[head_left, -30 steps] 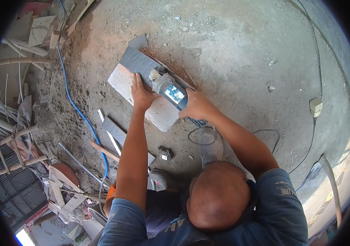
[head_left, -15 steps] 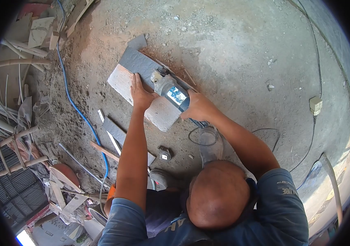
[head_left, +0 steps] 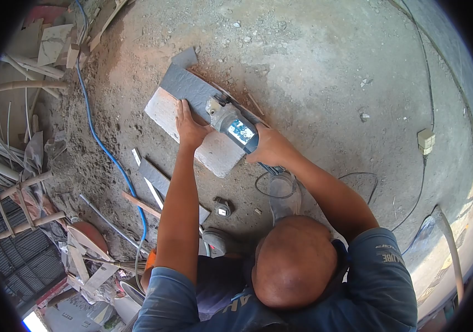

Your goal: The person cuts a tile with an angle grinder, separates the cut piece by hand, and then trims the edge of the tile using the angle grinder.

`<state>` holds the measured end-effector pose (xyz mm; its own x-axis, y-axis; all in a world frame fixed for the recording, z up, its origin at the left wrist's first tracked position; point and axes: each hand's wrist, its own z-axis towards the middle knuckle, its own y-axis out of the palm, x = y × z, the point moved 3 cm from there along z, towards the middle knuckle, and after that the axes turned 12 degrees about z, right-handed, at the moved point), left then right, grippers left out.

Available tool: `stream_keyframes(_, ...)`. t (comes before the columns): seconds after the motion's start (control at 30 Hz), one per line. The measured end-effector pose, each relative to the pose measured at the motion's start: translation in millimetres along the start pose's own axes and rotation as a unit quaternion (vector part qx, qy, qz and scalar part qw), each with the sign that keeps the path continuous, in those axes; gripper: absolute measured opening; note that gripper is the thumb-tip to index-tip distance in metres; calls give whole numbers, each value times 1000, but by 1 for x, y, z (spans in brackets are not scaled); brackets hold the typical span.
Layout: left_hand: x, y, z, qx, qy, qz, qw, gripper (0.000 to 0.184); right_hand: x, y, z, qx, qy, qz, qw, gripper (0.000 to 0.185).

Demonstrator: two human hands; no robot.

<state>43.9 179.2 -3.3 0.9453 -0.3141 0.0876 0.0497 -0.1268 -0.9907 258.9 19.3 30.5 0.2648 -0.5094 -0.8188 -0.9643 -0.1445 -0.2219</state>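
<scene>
A dark grey tile [head_left: 184, 84] lies across a pale block [head_left: 220, 156] on the ground. My left hand [head_left: 191, 130] is spread, its fingertips pressing on the tile's near edge and its palm over the block. Wrapped round the body of an angle grinder [head_left: 240, 131] is my right hand [head_left: 268, 145]. The grinder's head rests over the tile near its far long edge, right of my left hand; its disc is mostly hidden. A small grey offcut [head_left: 186, 56] touches the tile's far left corner.
A blue hose [head_left: 101, 145] runs down the left side. Tile strips [head_left: 156, 176] and a black tape measure [head_left: 222, 208] lie near my feet. Pipes, a wooden ladder [head_left: 20, 205] and scraps fill the left. A cable with a white connector [head_left: 426, 142] lies at right.
The grinder and my right hand have shifted slightly right and down along the tile. My left hand has hardly moved.
</scene>
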Motion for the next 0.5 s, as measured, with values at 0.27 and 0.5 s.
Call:
stream_keyframes(0.27,-3,4,1,16,11,5,1000,124,3,-1,-4,12,-8,3,1000,77)
stream_keyframes(0.5,-3,4,0,13,9,3,1000,126,-2,-6,-9,-17,27,-9,999,84)
